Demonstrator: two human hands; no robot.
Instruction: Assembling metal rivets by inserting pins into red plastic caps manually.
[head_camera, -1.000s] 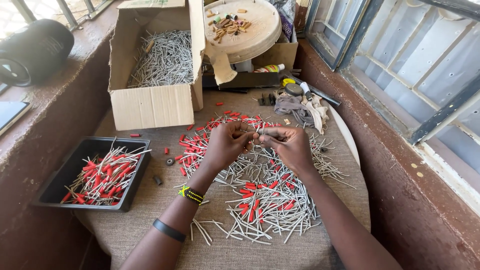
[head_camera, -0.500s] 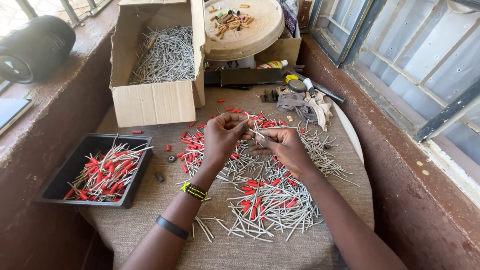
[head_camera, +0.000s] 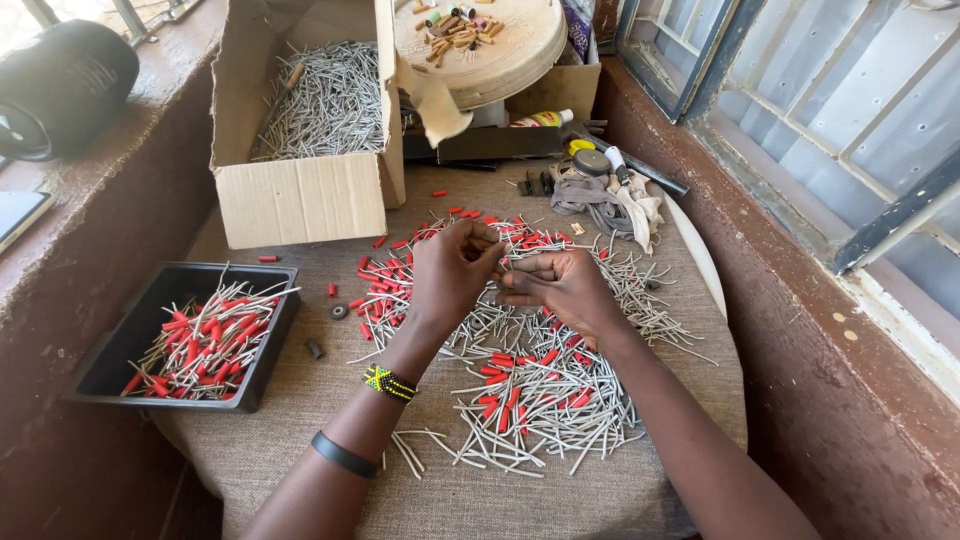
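Note:
My left hand (head_camera: 452, 272) and my right hand (head_camera: 562, 286) meet above a heap of thin grey metal pins (head_camera: 545, 385) on a round cloth-covered table (head_camera: 300, 430). Many pins in the heap carry short red sleeves (head_camera: 497, 402). Both hands pinch small pieces between fingertips at the point where they touch; the pieces are mostly hidden by the fingers. The left wrist wears a beaded band and a black band.
A black tray (head_camera: 120, 350) at the left holds pins with red sleeves. A cardboard box (head_camera: 300, 195) of bare grey pins stands behind. A round wooden board (head_camera: 500, 60), cloth scraps (head_camera: 610, 200), small tools and window bars (head_camera: 880, 150) lie at the back and right.
The hands have stayed together over the heap, shifting slightly while working the small pieces. The view has tilted a little; the heap and tray are unchanged.

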